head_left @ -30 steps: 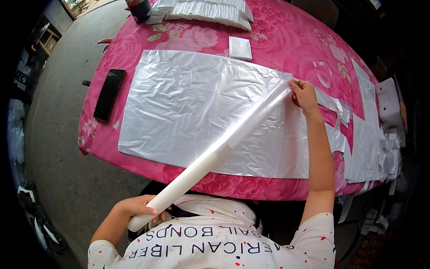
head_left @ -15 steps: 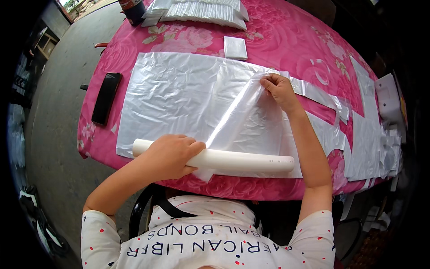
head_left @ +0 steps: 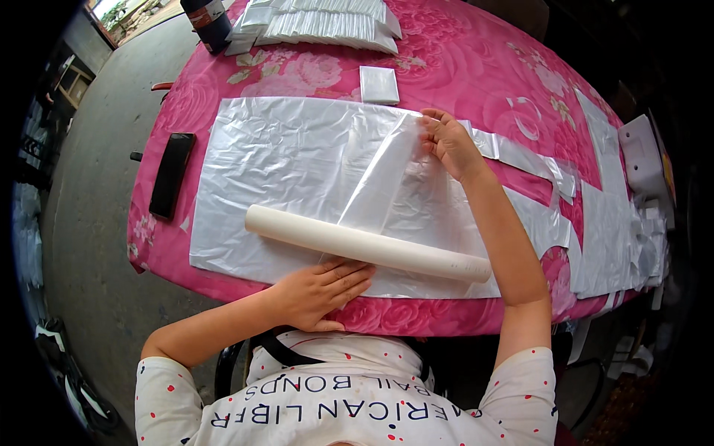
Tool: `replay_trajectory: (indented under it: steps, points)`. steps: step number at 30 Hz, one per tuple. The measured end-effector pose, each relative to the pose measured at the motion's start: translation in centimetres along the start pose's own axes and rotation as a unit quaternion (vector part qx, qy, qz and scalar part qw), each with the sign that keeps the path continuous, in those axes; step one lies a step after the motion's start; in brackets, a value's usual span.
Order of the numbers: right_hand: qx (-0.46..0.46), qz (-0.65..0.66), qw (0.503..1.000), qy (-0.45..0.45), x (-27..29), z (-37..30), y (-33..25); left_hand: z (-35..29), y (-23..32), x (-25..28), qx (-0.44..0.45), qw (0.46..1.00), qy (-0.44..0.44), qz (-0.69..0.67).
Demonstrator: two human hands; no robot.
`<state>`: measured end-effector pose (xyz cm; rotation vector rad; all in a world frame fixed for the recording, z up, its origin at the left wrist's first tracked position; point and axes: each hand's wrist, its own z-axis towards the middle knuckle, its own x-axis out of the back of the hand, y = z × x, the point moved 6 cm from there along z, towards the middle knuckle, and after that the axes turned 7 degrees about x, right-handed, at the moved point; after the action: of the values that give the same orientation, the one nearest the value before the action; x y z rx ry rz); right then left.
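A large sheet of thin, whitish plastic film [head_left: 260,171] lies wrinkled across the table in front of me. On it rests a long white tube [head_left: 357,242], slanting with its right end nearer me. My left hand [head_left: 327,290] lies flat just in front of the tube, fingers stretched over the film's near edge, holding nothing. A folded-over flap of film [head_left: 383,171] runs diagonally from the tube to the film's far edge. There my right hand [head_left: 446,141] touches the flap's tip, its fingers bent and apart; the thumb's contact is unclear.
A black phone [head_left: 172,176] lies at the left. A small folded plastic packet [head_left: 379,85], a pile of folded bags [head_left: 327,26] and a dark container [head_left: 207,22] are farther back. More plastic pieces [head_left: 606,245] and a white box [head_left: 643,156] sit at the right.
My left hand has let go of the tube and moved to the near edge. The tube has turned, its left end farther away. The right hand's fingers have loosened from their pinch on the film.
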<state>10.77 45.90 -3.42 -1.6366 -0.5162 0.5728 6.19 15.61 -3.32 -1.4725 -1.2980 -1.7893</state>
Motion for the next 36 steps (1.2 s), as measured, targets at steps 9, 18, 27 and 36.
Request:
replay_trajectory:
  steps: [9,18,27,36]
  points:
    - [0.3,-0.436,0.823,-0.207,-10.2,-17.6,-3.1,-0.1,2.8,-2.4,0.055,0.995,-0.012,0.079]
    - [0.261,-0.574,0.776,0.017,-0.4,-14.2,-2.6,-0.1,3.2,-1.9,0.066,0.997,0.006,0.042]
    - [0.268,-0.504,0.82,-0.031,-1.3,-17.2,-3.9,-0.1,0.7,0.5,0.026,0.999,-0.005,-0.042]
    - [0.37,-0.49,0.775,-0.149,-9.3,-16.7,-2.3,-0.4,4.5,-3.0,0.053,0.992,0.025,0.116]
